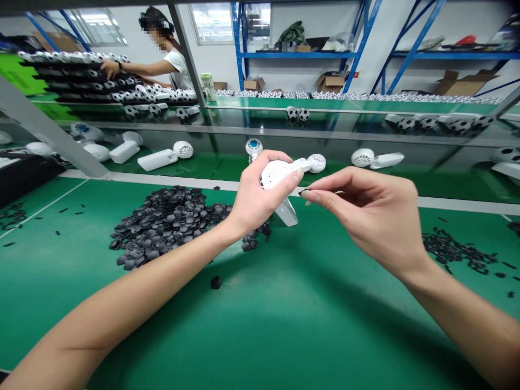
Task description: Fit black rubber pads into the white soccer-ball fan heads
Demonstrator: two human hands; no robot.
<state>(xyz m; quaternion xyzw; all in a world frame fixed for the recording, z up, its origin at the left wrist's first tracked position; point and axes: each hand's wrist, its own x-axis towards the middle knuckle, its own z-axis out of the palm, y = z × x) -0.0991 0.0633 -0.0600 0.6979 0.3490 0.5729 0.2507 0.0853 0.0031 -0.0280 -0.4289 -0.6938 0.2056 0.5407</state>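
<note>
Two bare hands work above a green bench [162, 325]: the left hand [260, 197] curls its fingers around a white plastic fan [276, 174], hiding much of its body, and the right hand [365, 222] pinches a tiny black piece [302, 192], too small to make out, between thumb and forefinger. A heap of matte black pieces [166, 227] lies just left, with more fans [156, 160] on a green shelf beyond.

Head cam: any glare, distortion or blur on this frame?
Head view: wide-angle bowing tilts the grey shelf post; window blown out; glass shelf glaring; left hand on white housing and right hand on black piece look sharp, casting soft shadows on the green mat.
</note>
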